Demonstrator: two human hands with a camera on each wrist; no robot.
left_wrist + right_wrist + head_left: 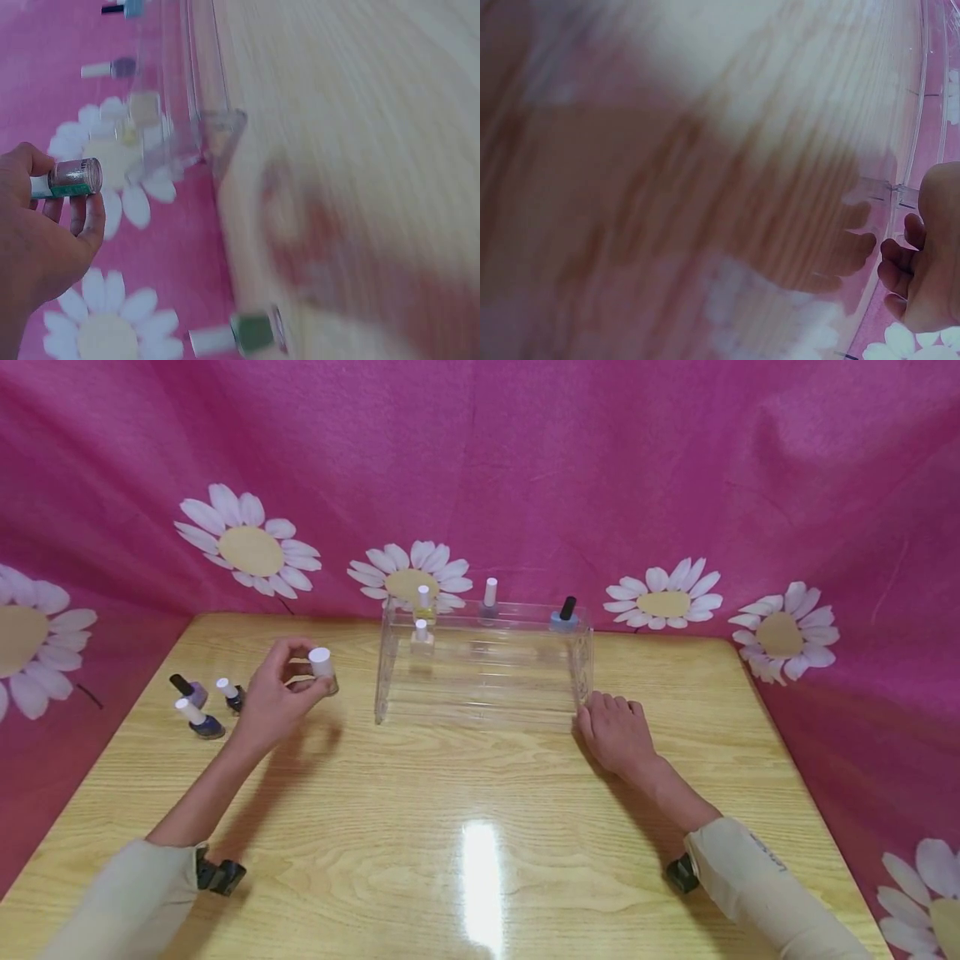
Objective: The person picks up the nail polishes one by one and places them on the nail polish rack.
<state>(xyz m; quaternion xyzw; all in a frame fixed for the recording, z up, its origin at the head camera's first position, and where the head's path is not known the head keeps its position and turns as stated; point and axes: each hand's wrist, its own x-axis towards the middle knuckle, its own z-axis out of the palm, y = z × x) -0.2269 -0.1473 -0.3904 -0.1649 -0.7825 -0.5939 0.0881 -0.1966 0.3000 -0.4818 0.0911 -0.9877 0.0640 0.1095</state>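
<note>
Left of the clear rack (483, 670), the left hand (279, 689) pinches a white-capped bottle (322, 665), best kept upright, while whether the right hand (618, 731) grips the rack's near-right corner, I can't tell.

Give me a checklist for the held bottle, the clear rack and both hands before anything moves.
1. Left hand grips the bottle: ok, held between thumb and fingers.
2. White cap on that bottle: ok, in place.
3. Bottle over the clear rack: not ok, it is left of it.
4. No other bottle between held bottle and rack: ok, only table shows there in the head view.
5. Right hand at the rack's near right corner: ok.
6. Right hand holding the rack firmly: cannot tell.
</note>
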